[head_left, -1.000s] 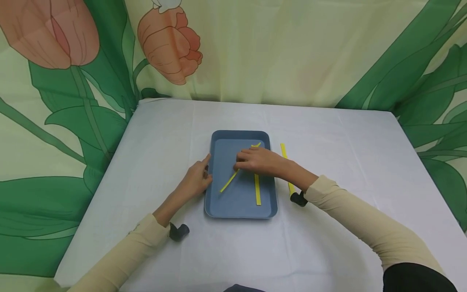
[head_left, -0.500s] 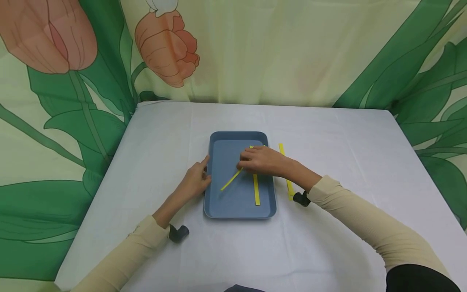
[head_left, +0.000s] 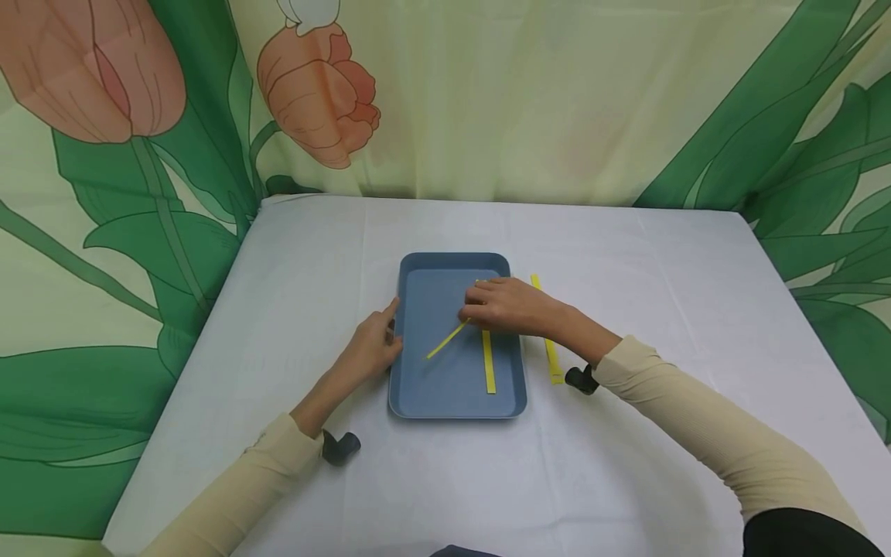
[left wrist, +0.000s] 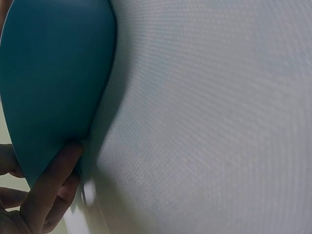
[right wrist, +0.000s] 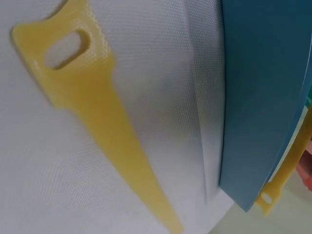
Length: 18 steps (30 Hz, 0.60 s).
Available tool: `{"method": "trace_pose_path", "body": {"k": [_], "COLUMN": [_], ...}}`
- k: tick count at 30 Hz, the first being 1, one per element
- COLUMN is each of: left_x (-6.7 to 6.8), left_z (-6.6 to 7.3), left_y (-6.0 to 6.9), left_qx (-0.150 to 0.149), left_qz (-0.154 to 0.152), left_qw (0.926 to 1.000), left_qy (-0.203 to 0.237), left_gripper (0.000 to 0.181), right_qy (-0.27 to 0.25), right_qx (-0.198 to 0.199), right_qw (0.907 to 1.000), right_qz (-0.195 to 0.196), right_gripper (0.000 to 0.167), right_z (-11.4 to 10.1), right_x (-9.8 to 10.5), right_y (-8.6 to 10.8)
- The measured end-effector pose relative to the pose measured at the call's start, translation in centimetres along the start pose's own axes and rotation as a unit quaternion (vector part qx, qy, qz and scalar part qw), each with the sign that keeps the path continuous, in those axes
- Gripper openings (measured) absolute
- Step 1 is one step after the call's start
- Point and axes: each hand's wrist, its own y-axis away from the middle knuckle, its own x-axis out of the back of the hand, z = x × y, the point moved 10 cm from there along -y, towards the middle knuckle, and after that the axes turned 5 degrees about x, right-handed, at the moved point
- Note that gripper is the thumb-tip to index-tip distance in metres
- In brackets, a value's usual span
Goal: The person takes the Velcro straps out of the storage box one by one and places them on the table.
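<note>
My right hand [head_left: 504,305] pinches a thin yellow toy saw [head_left: 445,341] above the blue tray [head_left: 431,398]; the saw slants down to the left and its upper part is hidden. A second yellow strip [head_left: 489,367], probably another saw, lies lengthwise in the tray, partly under that hand. To the tray's right a yellow plastic saw [right wrist: 107,117] with a holed handle lies flat on the cloth. My left hand [head_left: 372,340] holds the tray's left edge; in the left wrist view its fingertips [left wrist: 70,152] press the outer wall.
A white cloth [head_left: 640,309] covers the table on all sides of the tray. Behind the far edge hangs a curtain [head_left: 529,100] printed with tulips and green leaves. A dark wrist camera [head_left: 341,449] sits by the left cuff, another [head_left: 582,380] by the right.
My right hand has shifted slightly to the right with the toy saw, whose lower end has moved right and up a little. The left hand stays at the tray's edge.
</note>
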Motion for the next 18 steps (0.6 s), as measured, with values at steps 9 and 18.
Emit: {"method": "trace_pose_path", "body": {"k": [9,18], "left_x": [0.0,0.1], "left_z": [0.0,0.2], "left_y": [0.0,0.0], "left_qx": [-0.003,-0.008], "left_qz": [0.000,0.000], "left_qw": [1.0000,1.0000], "left_qy": [-0.007,-0.005], "left_gripper": [0.069,0.070], "right_qy": [0.011,0.053], "right_qx": [-0.003,-0.002], "right_qw": [0.9999,0.9986], "right_qz": [-0.011,-0.005], "right_gripper": [0.015,0.012], "right_z": [0.0,0.1], "right_x": [0.2,0.7], "right_y": [0.8,1.6]}}
